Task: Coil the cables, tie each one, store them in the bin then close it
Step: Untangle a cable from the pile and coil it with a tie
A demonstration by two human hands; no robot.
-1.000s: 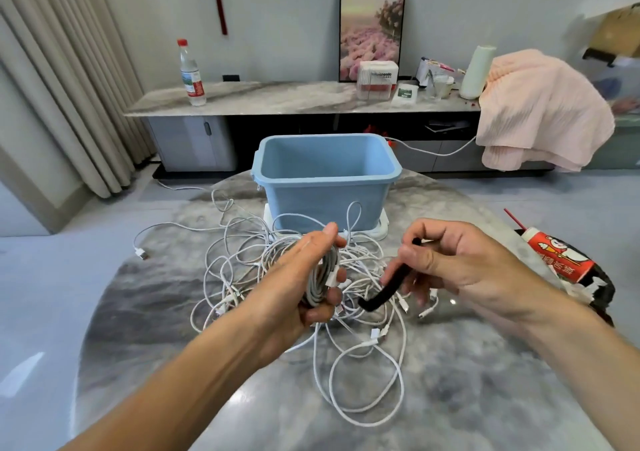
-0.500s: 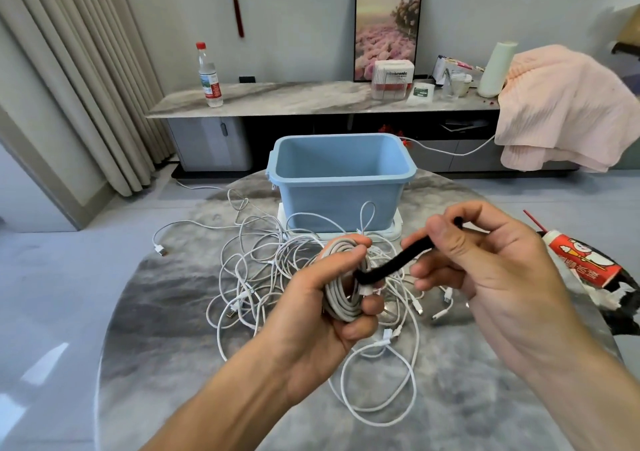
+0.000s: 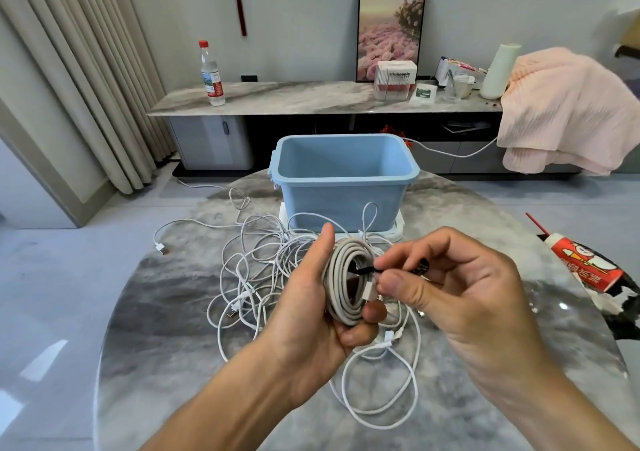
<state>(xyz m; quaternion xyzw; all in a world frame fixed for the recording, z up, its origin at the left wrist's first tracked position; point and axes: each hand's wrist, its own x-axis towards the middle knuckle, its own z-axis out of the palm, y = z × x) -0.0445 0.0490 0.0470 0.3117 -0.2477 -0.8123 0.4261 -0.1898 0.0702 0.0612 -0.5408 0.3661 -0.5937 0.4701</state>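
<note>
While left hand (image 3: 304,312) grips the coiled cable (image 3: 341,279), right-hand fingers (image 3: 391,286) pinch the black tie (image 3: 363,270).

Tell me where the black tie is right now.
In the head view, just right of centre, the black tie is pinched by the right hand and pokes into the grey coiled cable gripped by the left hand.

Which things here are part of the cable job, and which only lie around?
Job: coiled cable in left hand; black tie in right hand; loose cables; blue bin.
Lying about: water bottle; pink cloth; framed picture; red package.
</note>
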